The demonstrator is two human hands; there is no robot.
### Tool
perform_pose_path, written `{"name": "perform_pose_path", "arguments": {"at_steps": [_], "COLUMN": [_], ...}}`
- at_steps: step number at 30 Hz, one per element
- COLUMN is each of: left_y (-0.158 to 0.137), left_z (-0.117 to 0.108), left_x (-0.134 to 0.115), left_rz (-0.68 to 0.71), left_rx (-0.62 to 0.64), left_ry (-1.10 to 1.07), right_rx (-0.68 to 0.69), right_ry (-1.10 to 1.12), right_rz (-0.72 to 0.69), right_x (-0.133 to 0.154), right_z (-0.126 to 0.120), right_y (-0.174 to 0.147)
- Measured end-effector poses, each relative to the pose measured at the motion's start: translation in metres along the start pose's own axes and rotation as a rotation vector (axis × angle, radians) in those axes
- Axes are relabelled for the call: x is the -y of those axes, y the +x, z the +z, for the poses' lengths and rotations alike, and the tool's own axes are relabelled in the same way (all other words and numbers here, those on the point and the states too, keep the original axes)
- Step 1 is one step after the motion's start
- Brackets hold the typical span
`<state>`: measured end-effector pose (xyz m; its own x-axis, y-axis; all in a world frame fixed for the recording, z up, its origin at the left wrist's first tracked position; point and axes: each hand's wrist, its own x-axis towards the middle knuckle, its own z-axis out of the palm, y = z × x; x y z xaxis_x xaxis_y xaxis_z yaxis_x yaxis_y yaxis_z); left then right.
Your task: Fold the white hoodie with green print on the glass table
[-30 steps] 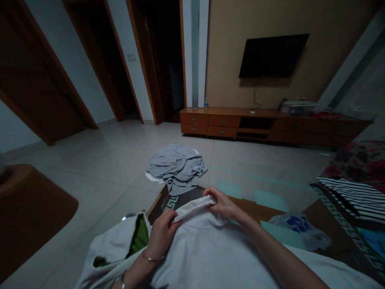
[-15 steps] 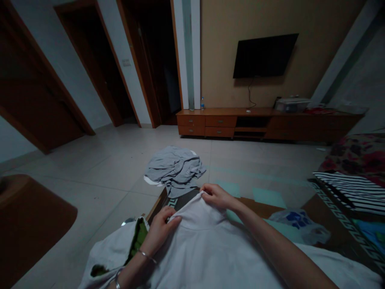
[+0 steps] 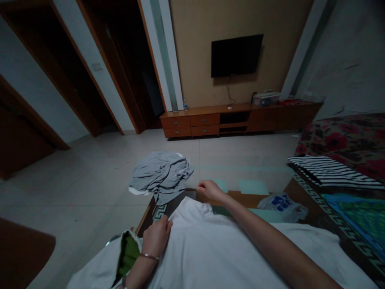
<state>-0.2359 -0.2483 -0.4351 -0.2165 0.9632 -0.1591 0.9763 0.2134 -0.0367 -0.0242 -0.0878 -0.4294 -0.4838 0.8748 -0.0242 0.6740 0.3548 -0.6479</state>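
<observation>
A white garment (image 3: 216, 253) lies spread over the glass-topped table (image 3: 303, 188) in front of me, collar end pointing away. Its green lining (image 3: 129, 252) shows at the left sleeve. My left hand (image 3: 155, 237), a bracelet on its wrist, rests on the garment's left shoulder edge with fingers closed on the cloth. My right hand (image 3: 210, 189) is just past the collar near the table's far edge, its fingers curled and nothing visible in them. A crumpled grey garment (image 3: 161, 174) lies just beyond it, at the table's far left corner.
A plastic bag with blue print (image 3: 282, 202) lies on the table to the right. Folded striped cloth (image 3: 331, 174) and a blue-green cloth (image 3: 357, 212) sit at the right, beside a floral sofa (image 3: 345, 138). A wooden TV cabinet (image 3: 228, 118) lines the far wall.
Both hands held the collar raised; now the collar lies flat. My right hand has let go and moved forward, my left hand has dropped back onto the shoulder. The view has swung left.
</observation>
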Motion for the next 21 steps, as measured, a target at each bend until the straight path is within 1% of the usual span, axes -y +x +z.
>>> {"name": "perform_pose_path", "arguments": {"at_steps": [2,4,6,8,11,13,17,21], "left_y": [-0.001,0.000,0.002,0.003,0.003,0.002,0.002,0.000], "left_z": [0.001,0.003,0.004,0.004,0.003,0.002,0.001,0.002], "left_x": [0.000,0.001,0.002,0.003,0.004,0.003,0.002,0.001], "left_rz": [0.017,0.029,0.032,0.029,0.025,0.016,0.003,0.008], "left_rx": [-0.016,-0.024,-0.024,-0.017,-0.011,-0.011,-0.003,-0.015], "left_ry": [0.005,0.000,-0.011,-0.020,-0.028,-0.020,-0.011,-0.036], "right_rx": [-0.014,0.045,0.085,0.051,-0.044,-0.079,-0.045,-0.041], "right_ry": [-0.142,-0.236,-0.256,-0.224,-0.163,-0.169,-0.238,-0.291], "right_rz": [0.081,0.128,0.149,0.154,0.146,0.156,0.211,0.240], "right_x": [-0.008,-0.009,-0.005,0.000,0.001,-0.004,-0.011,-0.004], "right_z": [-0.015,-0.020,-0.012,0.003,0.022,0.026,0.020,0.016], "right_y": [-0.023,-0.046,-0.064,-0.075,-0.079,-0.080,-0.082,-0.082]}}
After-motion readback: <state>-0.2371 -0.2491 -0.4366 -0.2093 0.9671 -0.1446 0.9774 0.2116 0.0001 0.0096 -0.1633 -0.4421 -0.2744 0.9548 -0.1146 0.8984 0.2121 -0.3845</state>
